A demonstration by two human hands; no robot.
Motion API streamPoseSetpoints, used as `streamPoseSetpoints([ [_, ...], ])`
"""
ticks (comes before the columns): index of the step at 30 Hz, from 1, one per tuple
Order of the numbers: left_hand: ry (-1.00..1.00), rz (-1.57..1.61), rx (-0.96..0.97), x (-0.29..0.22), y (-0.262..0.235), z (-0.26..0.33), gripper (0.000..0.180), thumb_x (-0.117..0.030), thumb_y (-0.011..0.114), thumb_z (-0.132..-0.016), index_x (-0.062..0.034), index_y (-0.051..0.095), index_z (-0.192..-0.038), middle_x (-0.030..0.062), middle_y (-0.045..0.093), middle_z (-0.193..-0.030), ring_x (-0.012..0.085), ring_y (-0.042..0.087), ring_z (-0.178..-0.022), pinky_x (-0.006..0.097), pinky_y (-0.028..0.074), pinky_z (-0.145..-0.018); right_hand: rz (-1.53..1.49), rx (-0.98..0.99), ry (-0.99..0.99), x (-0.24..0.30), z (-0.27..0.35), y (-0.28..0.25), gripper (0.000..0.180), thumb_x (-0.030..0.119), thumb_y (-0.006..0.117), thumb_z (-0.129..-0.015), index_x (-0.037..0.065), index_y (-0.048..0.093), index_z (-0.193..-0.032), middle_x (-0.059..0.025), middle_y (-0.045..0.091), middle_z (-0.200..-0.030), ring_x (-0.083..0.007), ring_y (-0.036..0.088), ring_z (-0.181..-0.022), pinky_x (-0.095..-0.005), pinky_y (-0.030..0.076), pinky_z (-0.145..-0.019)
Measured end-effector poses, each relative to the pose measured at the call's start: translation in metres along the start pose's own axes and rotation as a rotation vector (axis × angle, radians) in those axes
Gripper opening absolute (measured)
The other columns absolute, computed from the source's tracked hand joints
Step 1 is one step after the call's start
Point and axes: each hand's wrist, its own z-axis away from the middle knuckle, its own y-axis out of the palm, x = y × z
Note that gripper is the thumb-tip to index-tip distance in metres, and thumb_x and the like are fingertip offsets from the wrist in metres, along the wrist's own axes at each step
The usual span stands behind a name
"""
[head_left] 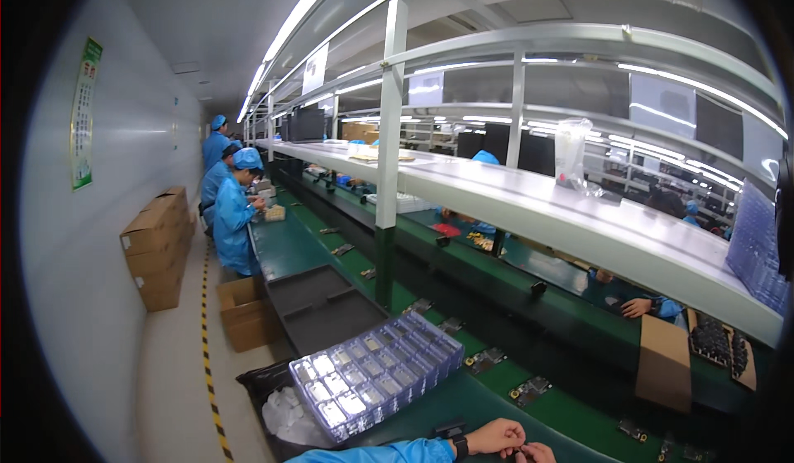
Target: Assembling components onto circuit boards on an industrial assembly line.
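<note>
My left hand (495, 436) is at the bottom edge, at the end of a blue sleeve with a dark wristwatch (460, 446). Its fingers are curled around a small dark part (517, 455). My right hand (539, 452) touches the same part from the right. It is mostly cut off by the frame, so its grip is unclear. Both hands hover over the green bench (488, 401). A stack of clear blister trays (376, 372) sits just left of my left forearm.
Small circuit boards (529, 390) lie along the green conveyor. Dark grey trays (318, 306), a black bin bag (281, 413) and cardboard boxes (161, 248) stand to the left. Co-workers in blue coats (234, 223) work farther up the line. A white shelf (579, 223) runs overhead.
</note>
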Motion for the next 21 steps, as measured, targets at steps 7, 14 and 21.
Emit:
streamPoseSetpoints([
  [7,0.085,-0.859,-0.495,-0.037,0.024,-0.021,0.017,-0.029,0.065,-0.096,-0.0139,0.066,-0.104,0.0066,0.069,-0.08,0.0313,0.068,-0.085,0.043,0.054,-0.069,0.043,0.111,0.109,-0.016,0.001,-0.01,0.016,0.013,0.071,-0.087,0.005,0.075,-0.1,-0.0153,0.071,-0.102,-0.0337,0.069,-0.091,-0.0394,0.055,-0.083],
  [14,0.105,-1.405,-0.782,-0.036,0.014,-0.108,0.057,-0.041,0.072,-0.086,-0.001,0.058,-0.125,0.0147,0.059,-0.123,0.0348,0.052,-0.121,0.051,0.04,-0.101,0.165,0.122,0.078,-0.001,0.006,-0.02,0.018,0.012,0.068,-0.087,0.001,0.075,-0.1,-0.0194,0.07,-0.102,-0.0379,0.067,-0.094,-0.0436,0.053,-0.085],
  [21,0.321,-0.825,-0.712,-0.025,0.002,-0.103,0.061,-0.02,0.084,-0.078,-0.006,0.057,-0.131,0.0152,0.071,-0.106,0.0305,0.07,-0.099,0.041,0.055,-0.083,0.253,0.228,0.131,-0.008,0.008,-0.047,0.017,0.008,0.065,-0.089,0.0,0.075,-0.101,-0.0207,0.069,-0.107,-0.0386,0.067,-0.094,-0.0429,0.053,-0.085],
])
